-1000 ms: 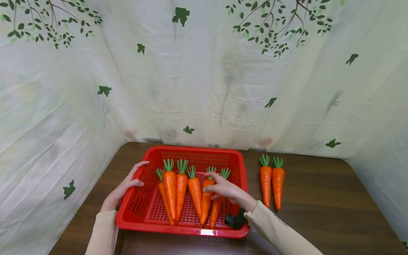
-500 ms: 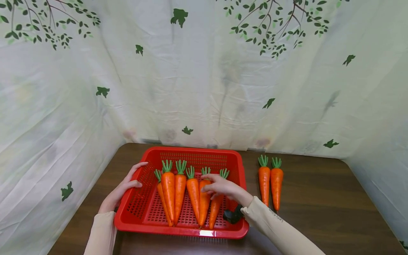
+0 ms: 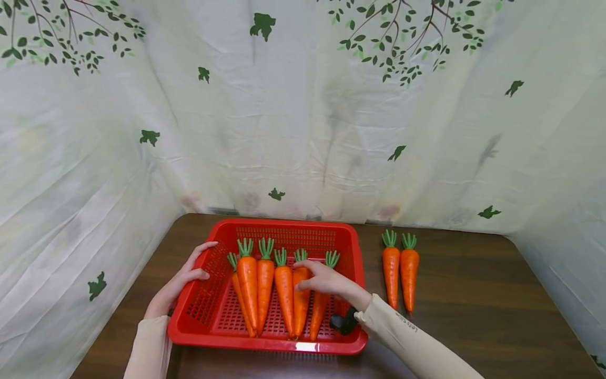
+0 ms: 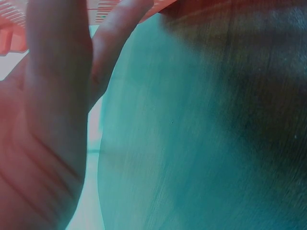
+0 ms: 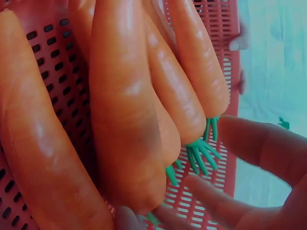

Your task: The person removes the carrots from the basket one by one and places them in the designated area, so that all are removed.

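A red plastic basket (image 3: 289, 345) with slotted walls holds several orange carrots with green tops. My left hand (image 3: 182, 279) grips its left rim, the thumb inside and other fingers along the outer side. My right hand (image 3: 326, 279) reaches in over the right side and holds a carrot (image 3: 301, 308) near its top. In the right wrist view, the thumb and a finger lie at the thick end of that carrot (image 5: 124, 110), while the other fingers spread apart. Right of it, another carrot (image 3: 319, 316) is partly covered by the hand.
Two more carrots, one (image 3: 390, 273) left of the other (image 3: 409, 276), lie on the brown wooden table (image 3: 473, 295) right of the basket. A black wrist device (image 3: 344, 321) sits under my right wrist. A leaf-printed white curtain (image 3: 303, 131) stands behind the table.
My right hand has shifted a little to the left, and the carrot under it has moved left toward the neighbouring carrot. My left hand stays on the rim. The whole head view has drifted slightly.
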`<state>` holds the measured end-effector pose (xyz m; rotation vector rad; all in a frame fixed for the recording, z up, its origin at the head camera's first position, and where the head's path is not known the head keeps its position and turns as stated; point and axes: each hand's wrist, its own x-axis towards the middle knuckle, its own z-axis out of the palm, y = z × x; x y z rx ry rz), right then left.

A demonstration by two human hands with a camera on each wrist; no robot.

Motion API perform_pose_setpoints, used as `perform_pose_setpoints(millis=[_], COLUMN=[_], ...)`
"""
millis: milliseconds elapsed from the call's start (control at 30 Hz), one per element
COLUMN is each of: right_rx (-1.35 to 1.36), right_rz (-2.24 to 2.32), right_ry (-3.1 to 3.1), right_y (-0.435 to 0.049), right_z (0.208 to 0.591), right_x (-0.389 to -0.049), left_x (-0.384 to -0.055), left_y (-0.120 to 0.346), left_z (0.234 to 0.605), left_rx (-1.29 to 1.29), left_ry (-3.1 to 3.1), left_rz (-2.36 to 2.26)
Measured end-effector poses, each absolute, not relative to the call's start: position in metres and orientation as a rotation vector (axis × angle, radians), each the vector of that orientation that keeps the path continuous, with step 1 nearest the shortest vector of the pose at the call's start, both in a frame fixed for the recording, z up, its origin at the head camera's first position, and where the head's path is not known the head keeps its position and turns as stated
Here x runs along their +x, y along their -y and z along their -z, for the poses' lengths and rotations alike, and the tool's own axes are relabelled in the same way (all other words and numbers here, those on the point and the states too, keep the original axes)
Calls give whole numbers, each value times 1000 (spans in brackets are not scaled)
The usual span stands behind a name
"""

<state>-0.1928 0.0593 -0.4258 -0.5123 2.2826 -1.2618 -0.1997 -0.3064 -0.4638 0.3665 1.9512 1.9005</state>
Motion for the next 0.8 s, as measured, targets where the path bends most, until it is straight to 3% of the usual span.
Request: perform_pose_setpoints(millis=[800], right_rx=[-375], right_rz=[1424], right_ry=[-1998], right_y=[-59], right_z=[426], right_x=[-194], left_x=[-200], left_y=[305], left_z=[463], left_rx=[366], left_ry=[-1934], left_rz=[-1911])
